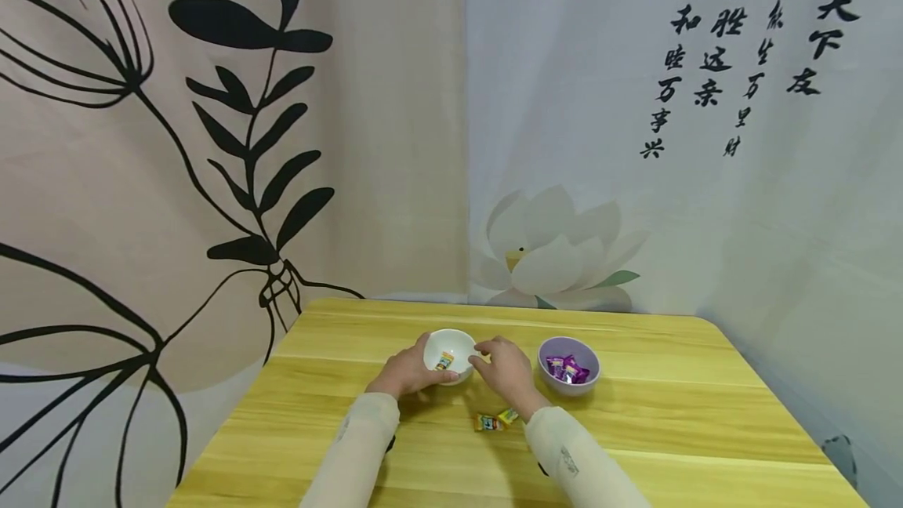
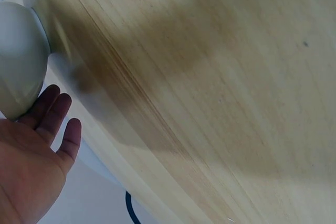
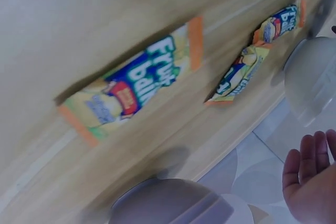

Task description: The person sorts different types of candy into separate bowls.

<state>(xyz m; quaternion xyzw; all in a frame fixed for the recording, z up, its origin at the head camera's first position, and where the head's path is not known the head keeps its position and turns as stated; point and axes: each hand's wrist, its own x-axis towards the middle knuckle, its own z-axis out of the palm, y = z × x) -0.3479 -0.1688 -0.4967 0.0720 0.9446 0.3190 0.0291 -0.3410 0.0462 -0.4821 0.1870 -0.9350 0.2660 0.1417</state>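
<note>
Pale sleeves [image 1: 584, 457] flank yellow candies [image 1: 488, 422]. Left hand [image 1: 405, 371] grips white bowl [image 1: 457, 342], candy [image 1: 444, 361] inside — right hand [image 1: 508, 371] beside, hold unclear. Lilac bowl [image 1: 574, 390] holds purple sweets [image 1: 567, 371].

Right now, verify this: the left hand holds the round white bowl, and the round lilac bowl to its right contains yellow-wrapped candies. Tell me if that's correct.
Not quite: the candies in the round lilac bowl are purple-wrapped, not yellow-wrapped, as the head view shows. The left hand does hold the round white bowl, with the lilac bowl to its right.
</note>
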